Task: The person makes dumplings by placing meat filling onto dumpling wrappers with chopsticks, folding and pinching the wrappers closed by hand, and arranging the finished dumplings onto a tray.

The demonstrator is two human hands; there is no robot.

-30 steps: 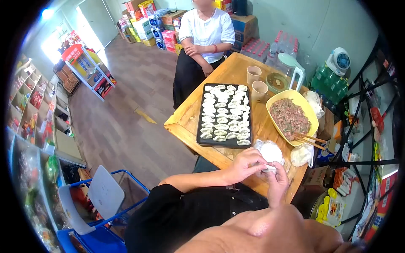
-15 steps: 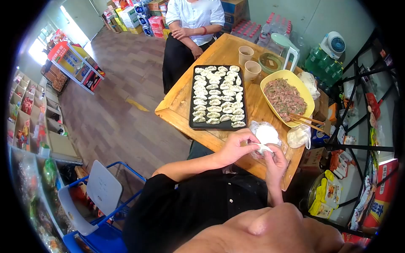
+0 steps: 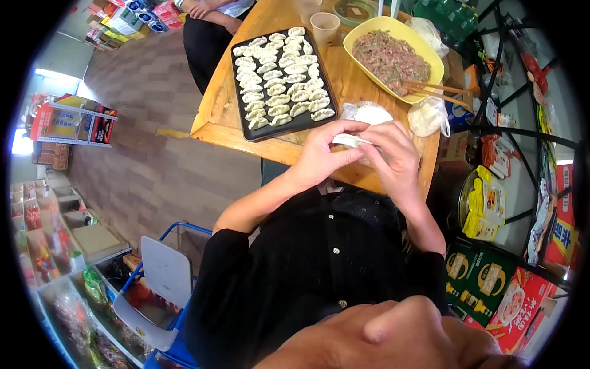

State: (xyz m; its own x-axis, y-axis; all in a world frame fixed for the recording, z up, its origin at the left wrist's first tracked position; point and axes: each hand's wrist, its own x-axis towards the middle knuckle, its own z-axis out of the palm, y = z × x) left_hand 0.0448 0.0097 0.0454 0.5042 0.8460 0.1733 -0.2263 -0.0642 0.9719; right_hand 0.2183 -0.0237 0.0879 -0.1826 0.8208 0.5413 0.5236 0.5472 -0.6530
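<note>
Between my two hands is a white dumpling (image 3: 349,140), its dough folded over and pinched at the edge. My left hand (image 3: 321,154) grips its left end with thumb and fingers. The fingers of my right hand (image 3: 394,158) close on its other side. Just behind my hands lies a stack of round white wrappers (image 3: 372,114) in a plastic bag, partly hidden. A black tray (image 3: 258,133) with rows of pleated dumplings rests on the wooden table (image 3: 212,117) to the left. Farther back on the right, a yellow bowl (image 3: 435,67) holds minced meat filling (image 3: 390,58).
Chopsticks (image 3: 439,91) lean over the bowl's rim. A paper cup (image 3: 324,26) stands behind the tray, and a knotted plastic bag (image 3: 427,117) sits at the right. Another person's arms (image 3: 209,8) show across the table. A blue-framed chair (image 3: 166,270) stands at left, a black shelf rack (image 3: 528,130) at right.
The view has tilted down and turned, so the table sits higher in the picture. My hands have closed further around the dumpling, my right fingers now over its top.
</note>
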